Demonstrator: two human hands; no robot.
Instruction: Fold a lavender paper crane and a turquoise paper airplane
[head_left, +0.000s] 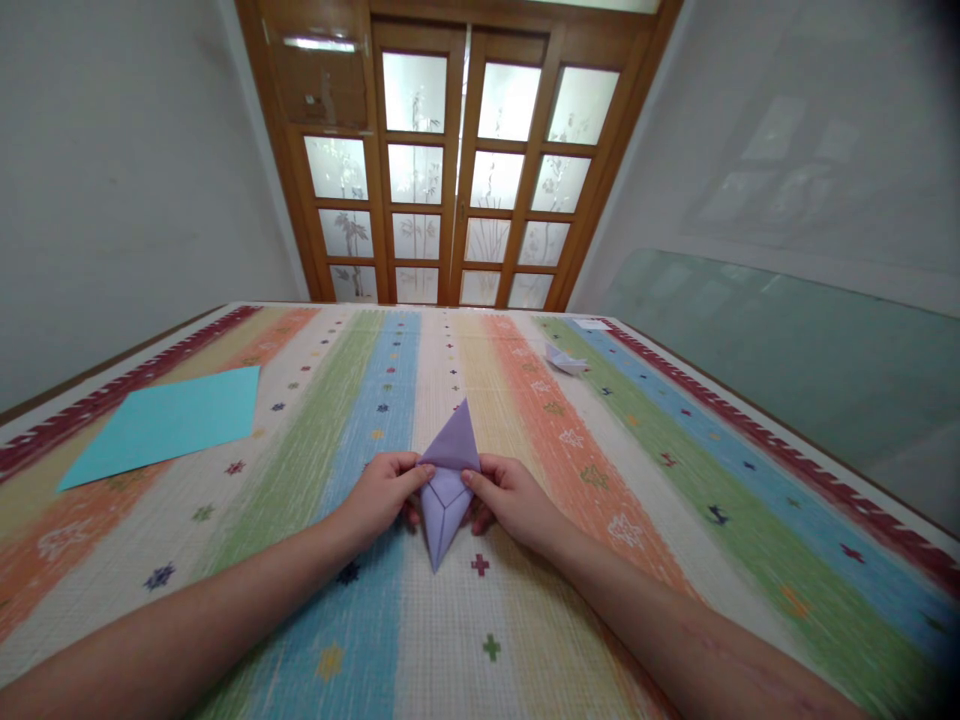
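A purple sheet of origami paper (448, 492), folded into a long diamond, is held up between my two hands in the middle of the head view. Its upper point rises as a flap, and creases meet in its lower half. My left hand (391, 487) pinches the left corner, thumb on top and fingers beneath. On the opposite corner, my right hand (504, 494) grips in the same way, its thumb resting on the front face. The fingertips behind the paper are partly hidden.
A flat turquoise sheet of paper (169, 425) lies at the left on the striped tablecloth (300, 560). Toward the far right sits a small pale folded paper piece (564, 360). A white slip (592, 325) is near the far edge, before wooden glass-paned doors (456, 150).
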